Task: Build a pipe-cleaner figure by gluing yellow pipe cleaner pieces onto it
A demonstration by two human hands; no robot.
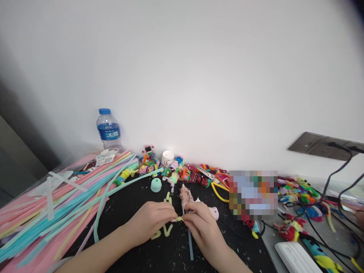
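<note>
My left hand (153,220) and my right hand (203,225) meet over the black mat. Each pinches one end of a short, pale yellow pipe cleaner (179,218), with thumb and forefinger closed. Bent pale yellow pipe cleaner pieces (167,230) lie under and beside my left fingers. Beyond the hands sits a mint-green coil (156,185). A brown, shell-like object (186,195) lies just past my right fingers. Partly hidden behind that hand are a whitish-pink tool (214,213) and a translucent bluish stick (190,244).
Long pastel pipe cleaners (85,201) cover the left side. A water bottle (109,131) and a paper cup (167,158) stand along the wall. Yellow-handled scissors (218,191) lie behind my right hand. At right are black cables (327,189), a white box (295,258) and colourful fuzzy figures (294,227).
</note>
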